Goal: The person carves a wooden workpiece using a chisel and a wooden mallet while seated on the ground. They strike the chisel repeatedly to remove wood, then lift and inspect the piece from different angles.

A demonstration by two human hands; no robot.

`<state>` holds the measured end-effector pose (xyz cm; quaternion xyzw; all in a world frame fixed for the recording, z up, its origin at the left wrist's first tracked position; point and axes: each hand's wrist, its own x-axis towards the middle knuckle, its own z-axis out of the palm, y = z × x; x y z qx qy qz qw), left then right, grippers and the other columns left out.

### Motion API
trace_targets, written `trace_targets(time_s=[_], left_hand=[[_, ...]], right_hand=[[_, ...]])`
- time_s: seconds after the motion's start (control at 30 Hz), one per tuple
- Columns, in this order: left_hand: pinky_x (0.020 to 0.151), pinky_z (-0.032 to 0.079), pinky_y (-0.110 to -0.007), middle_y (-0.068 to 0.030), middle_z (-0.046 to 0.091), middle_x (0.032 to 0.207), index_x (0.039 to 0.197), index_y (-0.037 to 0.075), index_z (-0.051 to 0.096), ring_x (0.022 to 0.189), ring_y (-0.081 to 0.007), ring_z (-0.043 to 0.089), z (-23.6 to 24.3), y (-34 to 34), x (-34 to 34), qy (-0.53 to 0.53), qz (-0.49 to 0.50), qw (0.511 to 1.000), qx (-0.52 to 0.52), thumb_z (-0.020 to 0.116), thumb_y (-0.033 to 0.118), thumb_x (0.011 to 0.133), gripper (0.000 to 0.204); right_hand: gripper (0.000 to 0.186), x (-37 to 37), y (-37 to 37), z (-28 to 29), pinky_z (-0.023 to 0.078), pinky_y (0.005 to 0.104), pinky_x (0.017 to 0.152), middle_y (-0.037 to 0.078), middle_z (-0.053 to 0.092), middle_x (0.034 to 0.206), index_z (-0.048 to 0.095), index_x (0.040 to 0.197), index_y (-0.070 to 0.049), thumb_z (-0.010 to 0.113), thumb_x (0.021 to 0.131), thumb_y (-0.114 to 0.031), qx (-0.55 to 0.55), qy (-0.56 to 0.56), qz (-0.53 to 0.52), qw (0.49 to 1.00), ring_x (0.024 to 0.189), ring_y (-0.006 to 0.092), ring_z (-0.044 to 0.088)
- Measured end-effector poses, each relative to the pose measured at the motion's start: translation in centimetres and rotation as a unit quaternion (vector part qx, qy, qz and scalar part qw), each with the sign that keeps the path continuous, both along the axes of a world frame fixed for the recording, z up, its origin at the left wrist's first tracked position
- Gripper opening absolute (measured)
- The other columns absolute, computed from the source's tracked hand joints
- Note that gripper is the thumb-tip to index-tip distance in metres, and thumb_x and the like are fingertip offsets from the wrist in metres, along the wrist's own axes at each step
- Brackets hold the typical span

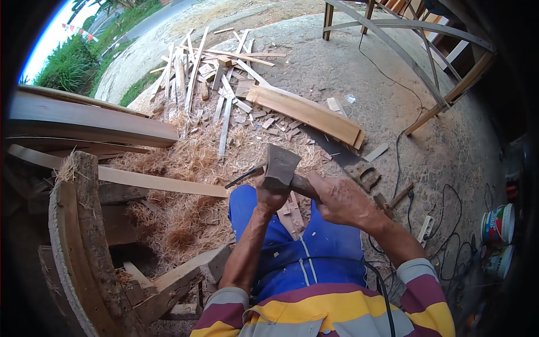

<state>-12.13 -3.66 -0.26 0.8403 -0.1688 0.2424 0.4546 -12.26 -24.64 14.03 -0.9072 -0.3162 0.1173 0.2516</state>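
My right hand (331,196) grips the wooden handle (300,183) of an axe whose dark head (281,164) is raised over my lap. My left hand (270,197) is closed just below the head, on a dark, narrow metal tool (240,175), possibly a chisel, partly hidden by the axe. Beneath both hands a pale wooden piece (290,219) lies between my blue-clad legs (337,253). A curved plank (163,181) extends toward my left knee from a rough timber stand (90,236).
Shavings (174,213), loose battens (196,64) and boards (303,115) cover the ground ahead. A saw (362,175) and cables (443,236) lie to my right, near two paint buckets (497,224). A frame with curved strips (387,25) stands at upper right; stacked planks (90,118) at left.
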Motion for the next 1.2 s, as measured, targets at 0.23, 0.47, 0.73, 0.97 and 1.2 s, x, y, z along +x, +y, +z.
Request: trace_targets(time_s=[0.23,0.47,0.73,0.97,1.2], left_hand=[[0.058,0.050,-0.032,-0.0042,0.061,0.067,0.077,0.003,0.059,0.062,-0.0130,0.059,-1.0,1.8,4.7,0.137,0.047,0.971,-0.188,0.070,0.008,0.077,0.012],[0.062,0.052,-0.034,-0.0060,0.061,0.069,0.079,0.003,0.059,0.062,-0.0157,0.061,2.4,0.1,4.2,0.164,0.029,0.976,-0.142,0.071,0.011,0.075,0.015],[0.061,0.051,-0.033,-0.0057,0.061,0.069,0.079,0.004,0.058,0.062,-0.0149,0.059,-0.2,0.4,2.9,0.134,0.013,0.975,-0.175,0.073,0.010,0.075,0.016],[0.076,0.054,-0.040,-0.0101,0.070,0.086,0.097,0.005,0.069,0.080,-0.0292,0.067,-0.7,0.3,0.8,0.044,0.004,0.994,-0.099,0.075,0.012,0.075,0.024],[0.089,0.051,-0.044,-0.0098,0.070,0.098,0.103,0.008,0.070,0.100,-0.0327,0.066,-1.0,-0.2,-3.1,0.023,-0.028,0.997,-0.067,0.075,0.016,0.078,0.026]], right_hand=[[0.043,-1.0,0.9,-1.7,0.052,0.0476,0.077,0.028,0.066,0.091,0.054,0.122,-0.004,0.071,0.084,-0.013,0.164,0.110,-0.162,0.967,0.090,0.0470,0.066],[0.046,-1.8,0.2,-1.7,0.052,0.0460,0.079,0.024,0.068,0.093,0.054,0.124,-0.005,0.072,0.084,-0.015,0.188,0.157,-0.205,0.948,0.088,0.0406,0.069],[0.047,-2.4,-0.1,-1.0,0.054,0.0440,0.082,0.024,0.069,0.099,0.053,0.125,-0.001,0.073,0.086,-0.017,0.209,0.166,-0.148,0.952,0.092,0.0406,0.070],[0.048,-2.0,1.1,4.8,0.057,0.0432,0.065,0.019,0.068,0.090,0.046,0.127,-0.003,0.069,0.085,-0.007,0.211,-0.115,-0.060,0.969,0.081,0.0399,0.071],[0.048,-2.0,0.4,1.9,0.055,0.0469,0.064,0.022,0.066,0.087,0.048,0.123,-0.003,0.070,0.082,-0.007,0.060,-0.079,0.026,0.995,0.077,0.0401,0.069]])
